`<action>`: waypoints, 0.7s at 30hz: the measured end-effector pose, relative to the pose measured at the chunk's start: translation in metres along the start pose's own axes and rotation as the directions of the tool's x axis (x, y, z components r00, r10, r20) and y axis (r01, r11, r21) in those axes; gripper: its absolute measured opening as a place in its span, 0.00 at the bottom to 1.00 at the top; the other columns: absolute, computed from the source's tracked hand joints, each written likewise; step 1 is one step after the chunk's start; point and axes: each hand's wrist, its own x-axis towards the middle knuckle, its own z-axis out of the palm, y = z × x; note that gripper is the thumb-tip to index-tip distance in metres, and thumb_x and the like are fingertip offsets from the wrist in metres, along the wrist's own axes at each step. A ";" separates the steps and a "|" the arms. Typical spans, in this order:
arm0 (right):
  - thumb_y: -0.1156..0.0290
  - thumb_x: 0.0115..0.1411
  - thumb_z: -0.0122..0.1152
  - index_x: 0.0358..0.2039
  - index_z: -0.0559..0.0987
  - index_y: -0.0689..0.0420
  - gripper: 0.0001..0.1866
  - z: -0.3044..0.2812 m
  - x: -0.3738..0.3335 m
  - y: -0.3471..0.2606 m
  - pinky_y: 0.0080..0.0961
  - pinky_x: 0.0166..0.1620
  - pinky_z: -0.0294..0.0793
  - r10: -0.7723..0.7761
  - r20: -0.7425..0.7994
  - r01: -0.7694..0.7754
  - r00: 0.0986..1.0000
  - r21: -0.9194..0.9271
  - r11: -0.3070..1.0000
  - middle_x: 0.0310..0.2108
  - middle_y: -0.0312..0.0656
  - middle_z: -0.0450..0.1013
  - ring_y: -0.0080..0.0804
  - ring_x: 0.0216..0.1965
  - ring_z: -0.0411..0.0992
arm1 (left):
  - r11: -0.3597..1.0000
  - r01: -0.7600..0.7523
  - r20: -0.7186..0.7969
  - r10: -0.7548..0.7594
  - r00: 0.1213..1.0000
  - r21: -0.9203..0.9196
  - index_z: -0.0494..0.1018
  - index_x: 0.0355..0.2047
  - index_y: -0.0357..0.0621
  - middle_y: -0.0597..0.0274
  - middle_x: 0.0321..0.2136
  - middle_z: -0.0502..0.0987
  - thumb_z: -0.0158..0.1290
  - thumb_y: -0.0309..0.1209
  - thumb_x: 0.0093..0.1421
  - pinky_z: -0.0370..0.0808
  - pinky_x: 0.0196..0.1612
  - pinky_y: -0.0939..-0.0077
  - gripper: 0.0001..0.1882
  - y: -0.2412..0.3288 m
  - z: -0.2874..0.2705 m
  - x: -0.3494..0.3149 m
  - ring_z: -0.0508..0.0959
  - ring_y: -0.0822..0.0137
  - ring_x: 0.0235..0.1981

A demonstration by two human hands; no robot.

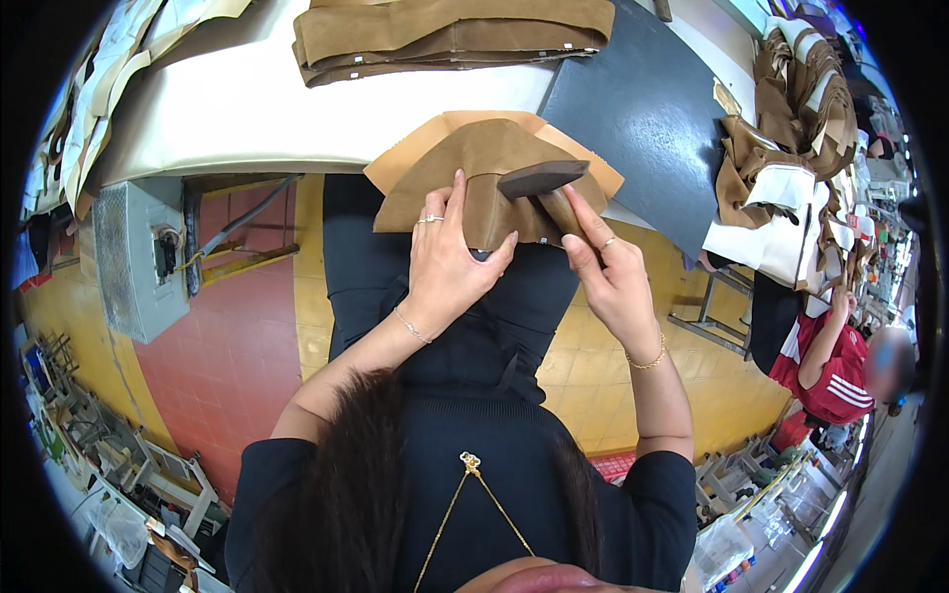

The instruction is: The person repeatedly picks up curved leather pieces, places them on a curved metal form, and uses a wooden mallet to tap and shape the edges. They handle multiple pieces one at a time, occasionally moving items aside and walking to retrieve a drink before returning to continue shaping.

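Observation:
A brown suede-like piece (430, 193) with a seam down its middle lies at the near edge of the table, over a lighter tan sheet (390, 166) whose edge shows behind it. My left hand (447, 255) rests on the brown piece, thumb and fingers apart, left of the seam. In my right hand (615, 275) is a hammer; its dark head (542, 179) is over the piece, just right of the seam. My forefinger stretches along the hammer's handle (560, 214). How the underside of the piece is supported is hidden.
Folded brown strips (455, 40) lie on the white tabletop (247, 109) ahead. A dark board (643, 128) covers the table's right part, with piled brown pieces (806, 99) beyond. A grey box (143, 262) hangs below the table at left. A person in red (825, 366) is at far right.

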 end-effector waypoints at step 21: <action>0.77 0.60 0.62 0.55 0.75 0.61 0.20 0.051 -0.054 0.025 0.22 0.32 0.73 -0.116 -0.293 0.165 0.949 0.149 0.975 0.32 0.45 0.76 0.31 0.26 0.73 | 1.000 0.018 0.046 -0.017 0.999 -0.006 0.56 0.64 0.30 0.45 0.49 0.66 0.65 0.42 0.49 0.70 0.50 0.60 0.48 -0.002 -0.003 -0.001 0.72 0.48 0.48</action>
